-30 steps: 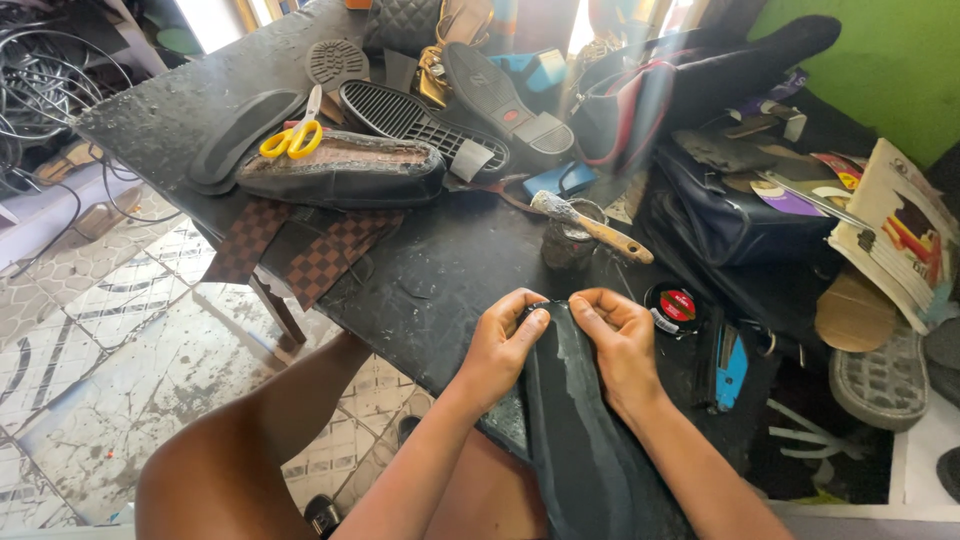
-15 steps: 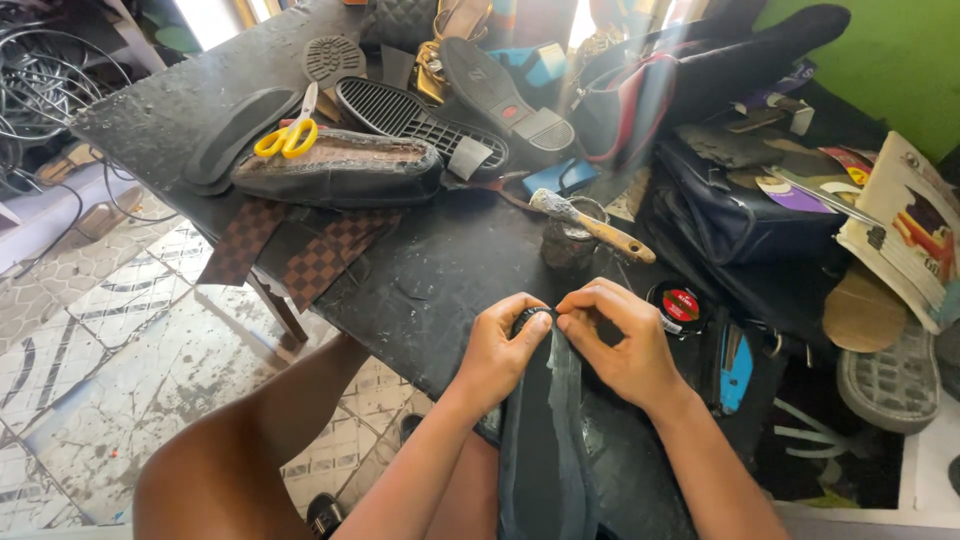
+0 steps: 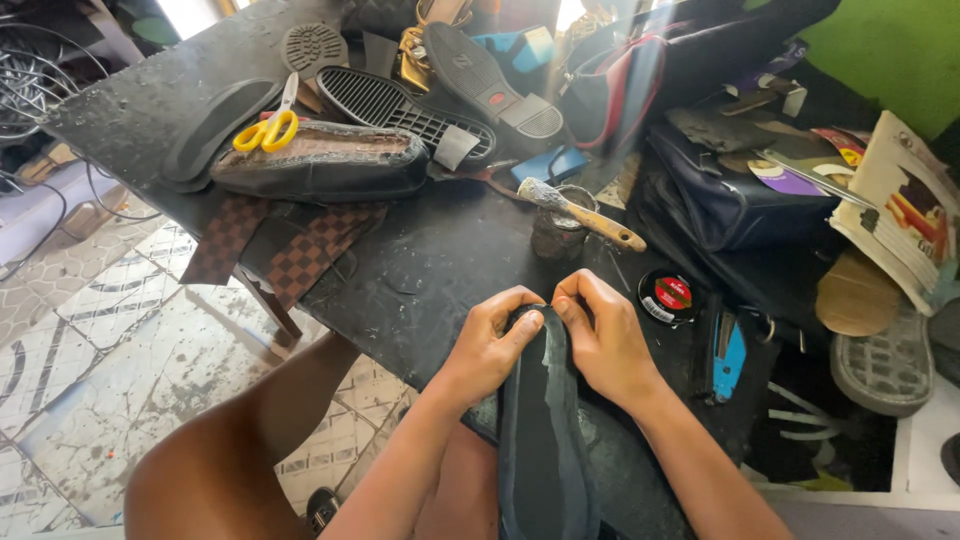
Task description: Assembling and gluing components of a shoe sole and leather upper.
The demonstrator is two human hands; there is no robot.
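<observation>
Head view: your left hand (image 3: 488, 352) and right hand (image 3: 603, 338) both pinch the toe end of the black shoe (image 3: 543, 440), which stands on edge at the near rim of the black worktable (image 3: 440, 250), just before the small glue pot (image 3: 556, 222).

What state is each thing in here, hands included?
left hand: pinching the toe end of the dark shoe
right hand: pinching the same toe end
dark shoe: sole up, on edge between both hands
yellow scissors: closed, lying on the worktable
brush: resting across the small pot
round tin: lid on
black shoe: lying upside down, sole missing
</observation>
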